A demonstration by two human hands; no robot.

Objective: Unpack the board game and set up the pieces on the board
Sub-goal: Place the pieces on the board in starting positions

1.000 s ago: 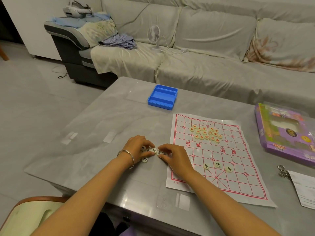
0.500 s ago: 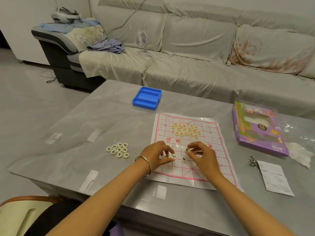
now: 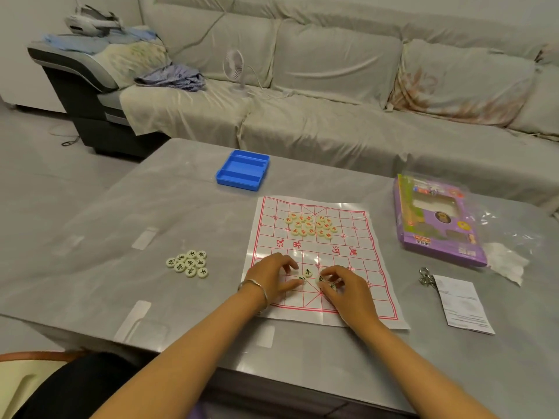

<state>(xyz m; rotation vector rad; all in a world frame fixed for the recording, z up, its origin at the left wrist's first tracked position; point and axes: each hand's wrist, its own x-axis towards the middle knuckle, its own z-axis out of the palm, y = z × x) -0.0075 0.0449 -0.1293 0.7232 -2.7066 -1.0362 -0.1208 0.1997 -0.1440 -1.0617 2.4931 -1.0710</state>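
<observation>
On the near half of the paper board [image 3: 348,246], both hands are working close together but not touching: the right hand [image 3: 348,290] is pinching a black-lettered disc [image 3: 320,279] in curled fingers, the left hand [image 3: 272,276] is arching over another, grip unclear. Red-lettered discs [image 3: 311,225] are sitting clustered on the far half, and a heap of black discs [image 3: 189,264] is lying on the table [image 3: 151,207] to its left.

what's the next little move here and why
Likely spread the black pieces bunched between the left hand and right hand onto near-row points of the board; they sit mid-half, and more wait in the pile off it.
</observation>
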